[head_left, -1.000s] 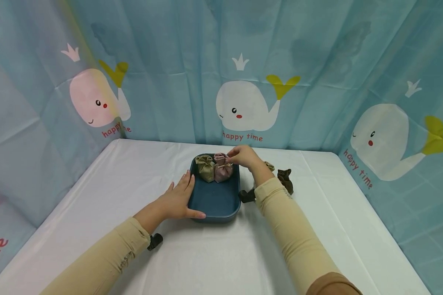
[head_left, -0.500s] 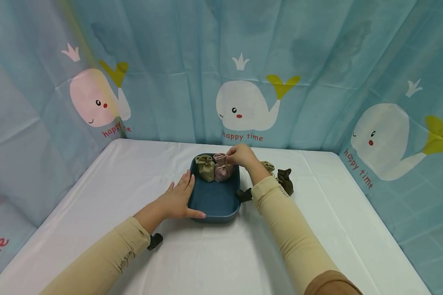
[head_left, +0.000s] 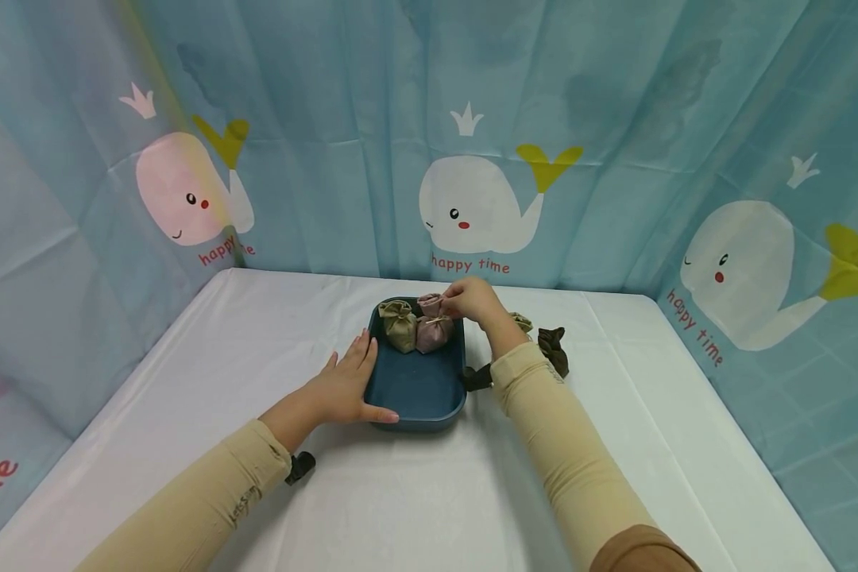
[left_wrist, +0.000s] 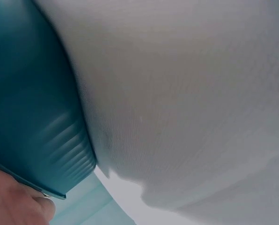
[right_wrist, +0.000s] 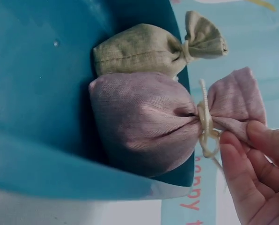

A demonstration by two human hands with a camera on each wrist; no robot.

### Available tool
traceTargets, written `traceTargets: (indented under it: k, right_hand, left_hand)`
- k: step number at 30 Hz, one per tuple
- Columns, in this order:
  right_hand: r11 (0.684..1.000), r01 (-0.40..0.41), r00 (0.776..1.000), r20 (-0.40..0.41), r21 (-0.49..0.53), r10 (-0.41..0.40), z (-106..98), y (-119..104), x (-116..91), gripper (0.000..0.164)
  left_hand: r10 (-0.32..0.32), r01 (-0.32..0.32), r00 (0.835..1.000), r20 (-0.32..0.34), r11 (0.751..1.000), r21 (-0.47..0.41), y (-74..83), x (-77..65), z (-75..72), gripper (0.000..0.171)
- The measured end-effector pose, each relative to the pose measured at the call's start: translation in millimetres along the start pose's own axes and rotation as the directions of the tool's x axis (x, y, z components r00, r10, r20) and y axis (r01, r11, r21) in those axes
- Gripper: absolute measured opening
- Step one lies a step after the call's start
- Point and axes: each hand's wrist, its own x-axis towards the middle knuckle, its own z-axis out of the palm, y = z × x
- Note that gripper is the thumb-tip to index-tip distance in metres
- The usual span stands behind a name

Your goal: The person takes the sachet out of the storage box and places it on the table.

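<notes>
A pink drawstring pouch (right_wrist: 144, 122), tied with a cream cord, stands in the far right corner of a blue rectangular tub (head_left: 415, 389). My right hand (head_left: 475, 302) pinches the gathered neck of this pouch between thumb and fingertips. Against it on the left, also inside the tub, leans an olive-green drawstring pouch (head_left: 399, 327). With fingers and thumb spread, my left hand (head_left: 339, 389) rests on the tub's left rim and near corner. The left wrist view shows mostly the tub's outer wall (left_wrist: 36, 103).
On the white tablecloth (head_left: 429, 492), right of the tub, lie a dark brown pouch (head_left: 554, 351) and another olive pouch (head_left: 522, 321), partly hidden by the right forearm. A blue whale-print curtain (head_left: 400, 119) surrounds the table.
My right hand shifts slightly at the pink pouch's neck, moving a little left and then back right; the pouch's top moves with it. The left hand and tub stay still.
</notes>
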Motion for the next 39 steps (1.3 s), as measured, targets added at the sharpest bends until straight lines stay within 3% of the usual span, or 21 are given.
traceTargets:
  k: [8, 16, 39]
  right_hand:
    - [0.998, 0.012, 1.000, -0.022, 0.064, -0.010, -6.0, -5.1, -1.9, 0.015]
    - [0.999, 0.031, 0.999, -0.030, 0.022, -0.030, -16.4, -18.9, -12.1, 0.014]
    - [0.991, 0.071, 0.995, -0.081, 0.116, -0.061, -42.9, -36.0, -44.0, 0.014]
  left_hand:
    - [0.002, -0.002, 1.000, 0.000, 1.000, 0.005, -0.4, 0.0, -1.2, 0.128]
    - [0.002, -0.002, 1.000, -0.003, 1.000, 0.010, -1.0, 0.2, -0.5, 0.127]
    - [0.003, -0.003, 1.000, 0.001, 1.000, 0.021, 2.5, -1.4, -4.1, 0.129]
